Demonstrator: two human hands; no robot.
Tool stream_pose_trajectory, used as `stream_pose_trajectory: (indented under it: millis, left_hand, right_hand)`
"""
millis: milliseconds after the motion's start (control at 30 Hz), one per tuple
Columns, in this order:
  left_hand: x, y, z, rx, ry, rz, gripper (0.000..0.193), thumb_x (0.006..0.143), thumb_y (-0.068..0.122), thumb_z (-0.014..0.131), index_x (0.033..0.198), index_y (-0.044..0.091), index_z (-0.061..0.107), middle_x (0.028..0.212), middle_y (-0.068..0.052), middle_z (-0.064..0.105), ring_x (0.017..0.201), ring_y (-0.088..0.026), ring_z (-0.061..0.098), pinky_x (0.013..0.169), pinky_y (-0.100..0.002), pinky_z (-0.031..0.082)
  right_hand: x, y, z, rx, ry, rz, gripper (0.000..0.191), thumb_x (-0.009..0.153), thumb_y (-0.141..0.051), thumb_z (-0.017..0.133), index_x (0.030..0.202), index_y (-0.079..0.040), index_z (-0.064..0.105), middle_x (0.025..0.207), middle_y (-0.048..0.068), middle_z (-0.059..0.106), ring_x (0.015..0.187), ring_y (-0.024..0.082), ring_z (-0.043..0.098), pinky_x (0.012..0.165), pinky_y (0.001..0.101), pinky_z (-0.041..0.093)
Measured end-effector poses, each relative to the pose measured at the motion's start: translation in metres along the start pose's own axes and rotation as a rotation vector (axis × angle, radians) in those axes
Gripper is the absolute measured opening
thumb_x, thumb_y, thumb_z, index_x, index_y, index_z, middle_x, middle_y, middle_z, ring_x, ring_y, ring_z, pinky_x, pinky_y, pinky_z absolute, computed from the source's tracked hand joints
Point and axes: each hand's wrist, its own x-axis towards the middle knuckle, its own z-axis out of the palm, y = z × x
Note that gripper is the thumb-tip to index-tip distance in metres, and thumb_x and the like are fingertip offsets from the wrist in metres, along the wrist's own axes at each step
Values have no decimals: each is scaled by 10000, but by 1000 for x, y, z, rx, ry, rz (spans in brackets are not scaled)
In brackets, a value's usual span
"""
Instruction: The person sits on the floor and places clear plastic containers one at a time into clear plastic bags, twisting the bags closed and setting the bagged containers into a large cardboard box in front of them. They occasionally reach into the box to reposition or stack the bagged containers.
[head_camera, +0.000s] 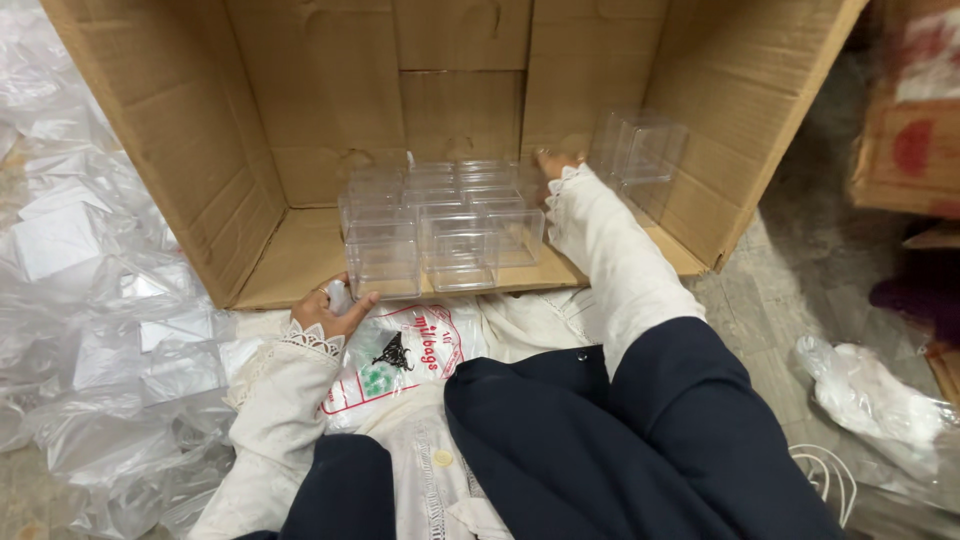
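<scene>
head view looks down at a person sitting before a large cardboard box (300, 110) lying on its side with its mouth towards them. left hand (330, 312) rests at the box's front lip, fingers curled and thumb out, pressed to the bottom corner of the nearest clear plastic box (383, 262) (touching it rather than wrapped around it, as far as i can tell). right hand (553, 163) reaches deep inside, arm stretched straight in a cream sleeve (615, 260) with a lace cuff; only the fingertips show past the cuff, so whether they are apart or together i cannot tell. they sit beside the back right of the cluster of clear boxes (450, 205), which stands in rows on the carton's lower wall. one more clear cube (640, 150) stands apart by the right wall, just beyond the right hand.

bare cardboard lies open to the left of the cluster and along the front edge; the right side is tighter, with the sleeve filling the gap between cluster and wall.

on the lap lies a white plastic bag (405, 360) with a red outline, red lettering, a black figure and a green mark. crumpled clear plastic sheets (110, 320) cover the floor at left; another clear wrap (880, 395) lies at right, below a brown carton with a red patch (910, 150).
</scene>
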Motion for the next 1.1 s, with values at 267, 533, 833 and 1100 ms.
stream_pose_trajectory:
  millis: [267, 533, 833, 1100]
  left_hand:
    - [2, -2, 0, -1, 33, 71, 621, 797, 552, 823, 1143, 42, 755, 923, -206, 758, 827, -340, 748, 748, -415, 576]
    - [4, -2, 0, 30, 0, 27, 655, 819, 585, 799, 1193, 50, 741, 957, -223, 746, 868, -362, 738, 770, -429, 573]
    - [8, -22, 6, -50, 7, 21, 638, 882, 542, 791, 1271, 45, 701, 1081, -207, 743, 956, -317, 707, 836, -399, 550]
    - [-28, 20, -17, -748, 80, -234, 476, 1037, 404, 572, 1290, 37, 738, 910, -14, 804, 749, -90, 586, 681, -258, 463]
  right_hand:
    - [-121, 34, -61, 704, 684, -92, 657, 873, -111, 887, 1359, -18, 454, 1184, 193, 648, 1035, 276, 625, 797, 419, 541]
    - [-160, 18, 92, 682, 377, 141, 653, 908, -355, 806, 1353, 16, 506, 1227, 254, 696, 1136, 326, 698, 960, 382, 566]
    - [-123, -8, 63, 697, 99, 35, 991, 964, -480, 791, 1546, 119, 258, 1505, 350, 415, 1434, 428, 415, 1151, 417, 362]
    - [-192, -145, 16, 1098, 303, -304, 538, 1035, -201, 705, 1475, 27, 497, 1456, 154, 592, 1393, 247, 560, 1169, 366, 475]
